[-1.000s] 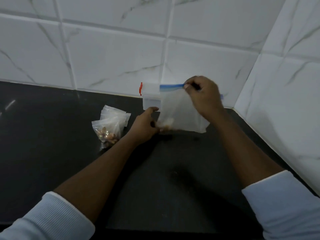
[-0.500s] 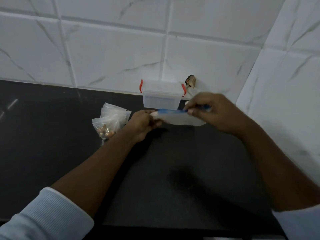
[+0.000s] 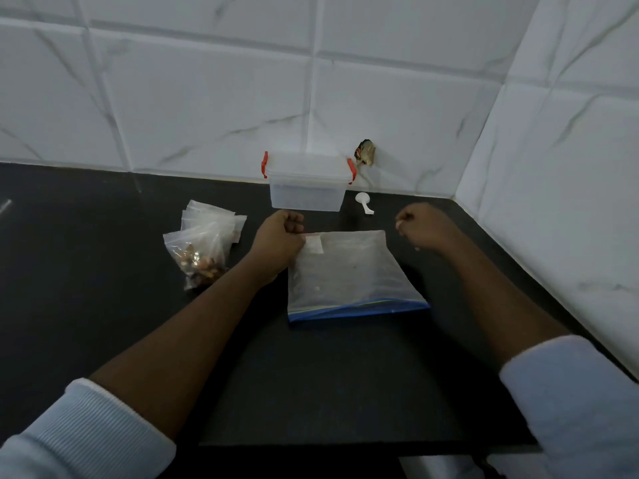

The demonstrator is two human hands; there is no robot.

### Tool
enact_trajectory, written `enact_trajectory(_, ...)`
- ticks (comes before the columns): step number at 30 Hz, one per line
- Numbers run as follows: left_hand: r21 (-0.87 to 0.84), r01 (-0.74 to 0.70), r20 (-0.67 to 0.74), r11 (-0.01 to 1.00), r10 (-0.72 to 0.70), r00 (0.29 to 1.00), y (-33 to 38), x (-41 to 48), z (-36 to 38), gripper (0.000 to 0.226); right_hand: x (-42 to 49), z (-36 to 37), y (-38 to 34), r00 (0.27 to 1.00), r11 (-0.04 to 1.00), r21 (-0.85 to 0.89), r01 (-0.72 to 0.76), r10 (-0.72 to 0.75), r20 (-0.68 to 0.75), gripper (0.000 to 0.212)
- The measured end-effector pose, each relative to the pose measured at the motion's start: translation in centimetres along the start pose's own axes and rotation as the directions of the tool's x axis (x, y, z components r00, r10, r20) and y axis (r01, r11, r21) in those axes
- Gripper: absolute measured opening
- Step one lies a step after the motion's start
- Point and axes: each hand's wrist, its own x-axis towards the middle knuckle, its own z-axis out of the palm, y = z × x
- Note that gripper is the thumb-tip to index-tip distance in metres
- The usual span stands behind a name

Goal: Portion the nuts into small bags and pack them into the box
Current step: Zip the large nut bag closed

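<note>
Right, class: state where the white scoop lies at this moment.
In the head view, the white scoop lies on the dark counter near the wall, just right of the clear box.

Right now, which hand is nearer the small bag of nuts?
Left. The left hand is just right of the small bag of nuts, at the large zip bag's far-left corner; the right hand is past that bag's far-right corner.

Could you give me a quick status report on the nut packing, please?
Left hand curled at large zip bag's far corner, grip unclear; right hand curled, apart from it. Bag flat on counter. Box behind it, lid on.
</note>
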Motion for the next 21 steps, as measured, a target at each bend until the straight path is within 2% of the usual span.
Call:
enact_trajectory(2, 0.009, -0.016, 0.002, 1.0, 0.016, 1.0, 0.0, 0.0, 0.0, 0.042, 0.6, 1.4, 0.4, 0.985, 0.987, 0.11, -0.119, 0.102, 0.142, 0.019)
enact_trajectory(4, 0.03, -0.03, 0.012, 0.999, 0.03, 0.999, -0.1, 0.0, 0.1, 0.043, 0.7, 2.1, 0.2, 0.978, 0.977, 0.164, -0.136, 0.105, 0.183, 0.021)
enact_trajectory(8, 0.019, -0.066, -0.017, 0.998, 0.066, 0.998, -0.3, 0.1, 0.0, 0.041, 1.5, 2.2, 0.6, 0.981, 0.936, 0.297, -0.19, 0.166, 0.103, 0.015)
enact_trajectory(11, 0.07, -0.051, -0.041, 0.996, 0.054, 0.998, -0.4, 0.2, 0.2, 0.038, 2.0, 2.6, 1.7, 0.977, 0.939, 0.272, -0.211, 0.204, 0.054, 0.014)
enact_trajectory(13, 0.173, -0.094, -0.058, 0.98, 0.106, 0.993, -0.4, 0.3, 0.5, 0.035, 1.9, 2.9, 1.9, 0.99, 0.987, 0.112, -0.119, 0.127, -0.068, 0.013)
enact_trajectory(15, 0.34, -0.177, -0.048, 0.924, 0.205, 0.978, -0.1, 0.2, 0.5, 0.036, 1.0, 2.7, 1.1, 0.981, 0.995, -0.061, 0.074, -0.084, -0.175, 0.019)
enact_trajectory(16, 0.431, -0.224, -0.013, 0.874, 0.254, 0.967, 0.0, 0.2, 0.5, 0.038, 0.3, 2.7, 0.4, 0.968, 0.976, -0.065, 0.208, -0.215, -0.133, 0.028)
enact_trajectory(18, 0.584, -0.297, 0.136, 0.755, 0.27, 0.953, 0.3, -0.1, 0.7, 0.045, -1.1, 3.3, -0.6, 0.905, 0.904, -0.074, 0.421, -0.415, 0.092, 0.049)
enact_trajectory(19, 0.636, -0.325, 0.235, 0.7, 0.226, 0.945, 0.4, -0.2, 0.8, 0.05, -1.6, 4.0, -0.7, 0.874, 0.868, -0.156, 0.471, -0.435, 0.216, 0.058)
enact_trajectory(21, 0.718, -0.357, 0.385, 0.598, 0.086, 0.919, 0.0, -0.4, 1.3, 0.063, -2.1, 5.3, -0.3, 0.839, 0.788, -0.337, 0.515, -0.383, 0.386, 0.068)
